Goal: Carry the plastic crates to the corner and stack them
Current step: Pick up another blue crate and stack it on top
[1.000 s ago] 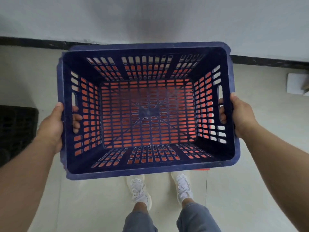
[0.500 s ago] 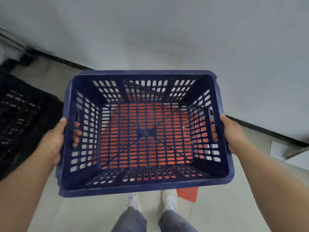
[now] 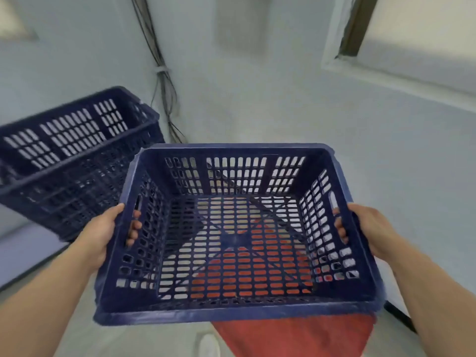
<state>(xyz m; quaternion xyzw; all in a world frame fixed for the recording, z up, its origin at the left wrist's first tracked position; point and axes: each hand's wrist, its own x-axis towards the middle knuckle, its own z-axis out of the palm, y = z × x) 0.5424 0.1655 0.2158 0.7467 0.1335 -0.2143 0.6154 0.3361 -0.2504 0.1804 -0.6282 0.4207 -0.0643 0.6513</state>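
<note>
I hold an empty dark blue slotted plastic crate [image 3: 237, 309] in the air in front of me, roughly level. My left hand [image 3: 103, 235] grips its left handle slot, with fingers curled through to the inside. My right hand [image 3: 371, 230] grips the right handle slot the same way. To the left and further off stands a stack of dark blue crates [image 3: 69, 161] against the wall corner, its top crate open upward. A gap separates the held crate from that stack.
A red crate or box [image 3: 296, 336] lies on the floor below the held crate. Dark cables [image 3: 162, 73] run down the wall corner behind the stack. A window frame [image 3: 353, 29] sits high on the right wall. Pale floor lies at the lower left.
The view has swung up and left, from floor and wall base to the room corner. The stack of blue crates has come into sight at left. Both hands keep the same grip.
</note>
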